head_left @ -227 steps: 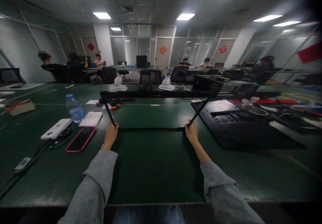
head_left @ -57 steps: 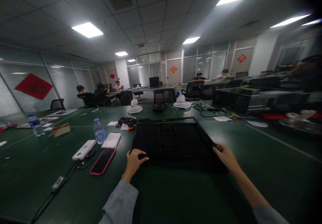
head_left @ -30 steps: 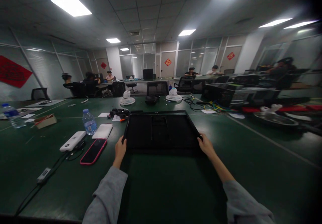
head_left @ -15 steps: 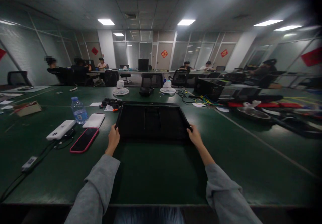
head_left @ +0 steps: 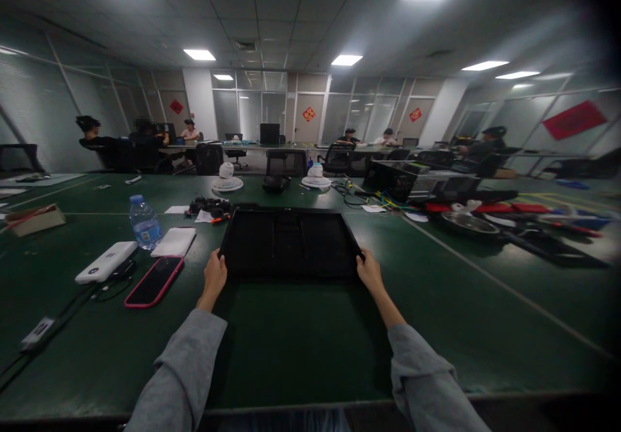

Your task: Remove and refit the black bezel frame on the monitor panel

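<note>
A shallow black rectangular panel with a raised rim [head_left: 247, 241] lies on or just over the green table in front of me; its exact kind is unclear. Two thin ridges run down its middle. My left hand [head_left: 215, 274] grips its near left corner, thumb on the rim. On the opposite corner, my right hand [head_left: 369, 270] is closed in the same way. The fingers under the panel are hidden. Left of my left hand lies a phone with a pink-red edge [head_left: 155, 282].
A water bottle [head_left: 145, 222], a white notepad [head_left: 173, 242] and a white power bank [head_left: 107, 262] with cables stand to the left. Two small white fans [head_left: 316, 178] are at the back. Cables and a metal pan [head_left: 469, 225] lie right on the green table [head_left: 301, 348]. People sit farther off.
My view has tilted up and turned slightly right, so the table and its things sit lower and farther left. Both hands keep hold of the black panel.
</note>
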Tool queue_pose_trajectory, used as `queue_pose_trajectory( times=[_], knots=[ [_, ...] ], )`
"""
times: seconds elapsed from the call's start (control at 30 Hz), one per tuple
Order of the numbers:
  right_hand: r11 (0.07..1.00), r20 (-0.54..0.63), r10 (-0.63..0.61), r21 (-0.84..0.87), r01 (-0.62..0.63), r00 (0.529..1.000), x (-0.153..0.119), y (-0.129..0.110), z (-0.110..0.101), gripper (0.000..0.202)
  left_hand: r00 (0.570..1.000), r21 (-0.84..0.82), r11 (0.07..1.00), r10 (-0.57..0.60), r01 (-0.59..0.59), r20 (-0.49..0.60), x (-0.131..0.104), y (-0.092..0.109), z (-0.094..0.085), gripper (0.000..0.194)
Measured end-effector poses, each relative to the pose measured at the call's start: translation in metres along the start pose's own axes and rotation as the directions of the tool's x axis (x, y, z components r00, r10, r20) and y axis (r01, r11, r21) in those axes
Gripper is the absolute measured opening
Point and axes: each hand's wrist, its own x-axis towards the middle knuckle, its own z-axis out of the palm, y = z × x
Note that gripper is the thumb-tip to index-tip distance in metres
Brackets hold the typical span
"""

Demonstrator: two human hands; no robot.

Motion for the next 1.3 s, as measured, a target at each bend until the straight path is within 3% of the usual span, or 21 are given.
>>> queue_pose_trajectory(
  times=[0.13, 0.67, 1.3],
  knots=[
    [0.994, -0.009, 0.108, 0.034, -0.108, 0.994, -0.004, -0.002, 0.0, 0.041, 1.0, -0.007, 1.0, 0.002, -0.002, 0.007, 0.001, -0.002, 0.002, 0.036],
    [0.998, -0.118, 0.038, 0.058, -0.031, 0.992, -0.011, -0.012, 0.0, 0.054, 0.996, 0.084, 0.994, 0.078, -0.075, -0.038, -0.01, -0.007, -0.004, 0.04],
    [0.991, -0.01, 0.12, -0.06, -0.12, 0.993, -0.017, -0.013, -0.004, 0.052, 0.992, 0.144, 0.982, 0.125, -0.125, 0.007, -0.017, -0.005, -0.014, 0.038]
  ],
)
